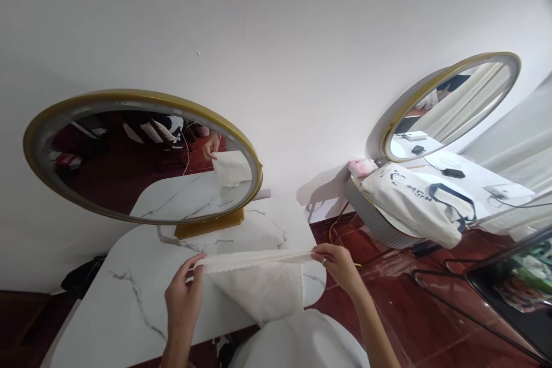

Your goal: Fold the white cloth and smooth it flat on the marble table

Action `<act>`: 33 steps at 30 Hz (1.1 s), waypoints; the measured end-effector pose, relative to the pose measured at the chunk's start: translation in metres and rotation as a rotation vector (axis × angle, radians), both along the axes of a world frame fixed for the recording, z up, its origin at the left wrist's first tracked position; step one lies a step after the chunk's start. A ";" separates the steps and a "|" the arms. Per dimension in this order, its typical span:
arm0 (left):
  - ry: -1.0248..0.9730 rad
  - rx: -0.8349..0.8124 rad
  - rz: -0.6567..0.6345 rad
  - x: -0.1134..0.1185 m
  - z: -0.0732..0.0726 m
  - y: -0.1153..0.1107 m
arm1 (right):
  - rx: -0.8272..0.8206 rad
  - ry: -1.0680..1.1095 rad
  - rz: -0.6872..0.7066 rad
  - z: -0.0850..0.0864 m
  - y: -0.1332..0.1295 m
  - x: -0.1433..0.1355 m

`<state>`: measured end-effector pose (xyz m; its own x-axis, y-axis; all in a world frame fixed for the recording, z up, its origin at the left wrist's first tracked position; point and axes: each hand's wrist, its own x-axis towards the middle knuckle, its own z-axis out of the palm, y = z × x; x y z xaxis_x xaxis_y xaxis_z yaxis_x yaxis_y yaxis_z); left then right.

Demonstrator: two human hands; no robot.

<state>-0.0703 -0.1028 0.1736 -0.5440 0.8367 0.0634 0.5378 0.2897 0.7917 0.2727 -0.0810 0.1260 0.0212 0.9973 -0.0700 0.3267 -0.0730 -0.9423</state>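
Note:
A thin white cloth (263,290) with a finely scalloped edge is stretched between my hands above a white marble-patterned table (125,299). My left hand (184,293) pinches its upper left corner between thumb and fingers. At the opposite end, my right hand (338,267), with a ring on one finger, grips the right corner. The top edge runs almost straight, while the rest hangs down in a folded, slanting shape close to my white clothing (302,345). Part of the cloth and one hand also show reflected in the gold-framed oval mirror (146,167).
A gold mirror base (211,227) stands at the table's back, against the wall. To the right are a second mirror (452,106), a white tote bag (405,201) and a pink tissue pack (362,168) on another table. A black chair (504,293) stands on red floor tiles.

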 end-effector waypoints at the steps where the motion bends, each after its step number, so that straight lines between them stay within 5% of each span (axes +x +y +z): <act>1: -0.013 -0.005 0.007 0.001 0.003 0.000 | 0.005 -0.007 -0.006 0.001 0.000 0.001; 8: -0.315 -0.059 0.001 0.000 0.020 0.013 | 0.094 -0.010 -0.013 0.010 0.017 0.010; 14: -0.549 0.070 -0.060 0.005 0.067 0.063 | 0.506 -0.278 -0.006 0.071 0.075 0.023; 18: -0.373 0.207 -0.260 0.008 0.110 0.070 | 0.716 -0.384 -0.087 0.127 0.088 0.031; 22: 0.116 0.340 -0.251 0.008 0.124 0.052 | 0.798 -0.429 -0.089 0.160 0.067 0.036; 25: 0.308 0.380 -0.308 0.006 0.115 0.034 | 0.735 -0.447 0.002 0.159 0.042 0.040; 29: 0.178 0.178 -0.461 -0.002 0.103 0.001 | 0.515 -0.314 0.108 0.142 0.005 0.049; 33: 0.117 0.042 -0.519 -0.011 0.106 -0.033 | 0.341 -0.167 0.077 0.138 -0.031 0.061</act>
<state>-0.0815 -0.1363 0.2799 -0.0468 0.9893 0.1384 0.6874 -0.0686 0.7230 0.3337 -0.1119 0.2642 -0.0719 0.9617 0.2644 0.4703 0.2665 -0.8413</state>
